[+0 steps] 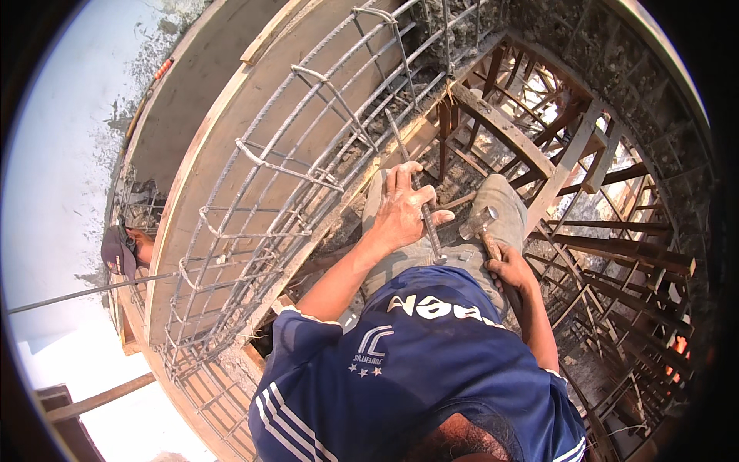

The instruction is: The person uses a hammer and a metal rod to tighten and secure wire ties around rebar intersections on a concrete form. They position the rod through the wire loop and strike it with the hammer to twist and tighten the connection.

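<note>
My left hand is wrapped around a long steel chisel, its fingers curled over the shaft. The narrow far end reaches up beside the rebar cage, while the near end stops just above my lap. On the right, my right hand grips the wooden handle of a hammer. The hammer's metal head sits over my right thigh, a short way from the chisel and apart from it. Part of the handle runs back under my forearm.
Curved plywood formwork stands beyond the rebar on the left. Wooden beams and many props fill the deep opening at right. Another person in a dark cap is at far left, near a long bar.
</note>
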The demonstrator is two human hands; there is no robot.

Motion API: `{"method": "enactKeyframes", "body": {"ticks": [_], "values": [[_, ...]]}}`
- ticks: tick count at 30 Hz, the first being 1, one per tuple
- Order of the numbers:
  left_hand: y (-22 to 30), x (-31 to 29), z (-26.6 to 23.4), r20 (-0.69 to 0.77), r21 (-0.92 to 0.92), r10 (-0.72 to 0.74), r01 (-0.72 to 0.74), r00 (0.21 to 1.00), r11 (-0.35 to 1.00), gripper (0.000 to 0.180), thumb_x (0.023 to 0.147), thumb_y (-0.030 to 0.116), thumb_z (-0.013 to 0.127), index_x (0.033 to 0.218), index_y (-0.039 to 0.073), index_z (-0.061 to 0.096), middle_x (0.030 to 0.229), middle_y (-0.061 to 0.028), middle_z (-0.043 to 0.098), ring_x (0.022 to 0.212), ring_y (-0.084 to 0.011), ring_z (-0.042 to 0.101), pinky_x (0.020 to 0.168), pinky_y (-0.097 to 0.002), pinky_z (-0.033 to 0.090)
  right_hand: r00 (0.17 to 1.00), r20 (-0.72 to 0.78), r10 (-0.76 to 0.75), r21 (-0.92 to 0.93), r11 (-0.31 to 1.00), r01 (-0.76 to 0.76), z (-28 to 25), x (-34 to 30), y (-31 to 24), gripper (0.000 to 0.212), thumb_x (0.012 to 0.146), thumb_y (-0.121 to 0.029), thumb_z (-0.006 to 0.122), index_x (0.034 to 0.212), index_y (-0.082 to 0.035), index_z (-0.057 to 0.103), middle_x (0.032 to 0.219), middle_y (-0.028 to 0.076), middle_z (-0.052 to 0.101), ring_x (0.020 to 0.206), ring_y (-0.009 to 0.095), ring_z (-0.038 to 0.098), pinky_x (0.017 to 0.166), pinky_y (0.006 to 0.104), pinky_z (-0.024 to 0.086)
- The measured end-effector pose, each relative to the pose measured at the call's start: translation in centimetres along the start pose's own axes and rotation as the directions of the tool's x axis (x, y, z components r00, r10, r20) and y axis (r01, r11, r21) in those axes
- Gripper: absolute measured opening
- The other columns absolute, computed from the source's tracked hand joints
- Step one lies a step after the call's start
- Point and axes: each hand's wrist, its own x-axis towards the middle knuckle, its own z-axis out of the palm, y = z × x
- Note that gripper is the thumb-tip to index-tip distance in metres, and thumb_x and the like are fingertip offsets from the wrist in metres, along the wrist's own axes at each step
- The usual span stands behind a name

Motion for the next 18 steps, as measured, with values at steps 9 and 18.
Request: {"method": "enactKeyframes", "body": {"ticks": [9,18], "values": [[-9.3,-12.4,-2.3,0.573,-0.809,-0.273,0.588,0.773,-0.033,0.041,0.09,0.018,0.071,0.128,0.01,0.059,0.124,-0.0182,0.061,0.106,-0.0287,0.066,0.086,-0.0408,0.059,0.983,0.18,0.025,0.155,0.987,-0.053,-2.1,1.3,-0.2,0.019,0.087,-0.006,0.064,0.102,-0.003,0.053,0.059,0.003,0.053,0.04,0.014,0.052,0.035,0.0301,0.044],[-7.6,-14.2,-0.5,0.481,-0.556,-0.818,0.831,0.316,-0.006,0.053,0.104,0.037,0.052,0.15,0.012,0.042,0.073,0.0017,0.05,0.05,-0.0054,0.04,0.041,-0.0219,0.031,0.966,0.257,0.012,0.316,0.944,-0.096,-3.9,2.0,1.2,0.014,0.087,-0.009,0.065,0.09,-0.002,0.054,0.057,0.004,0.054,0.039,0.015,0.052,0.036,0.0316,0.045]]}}
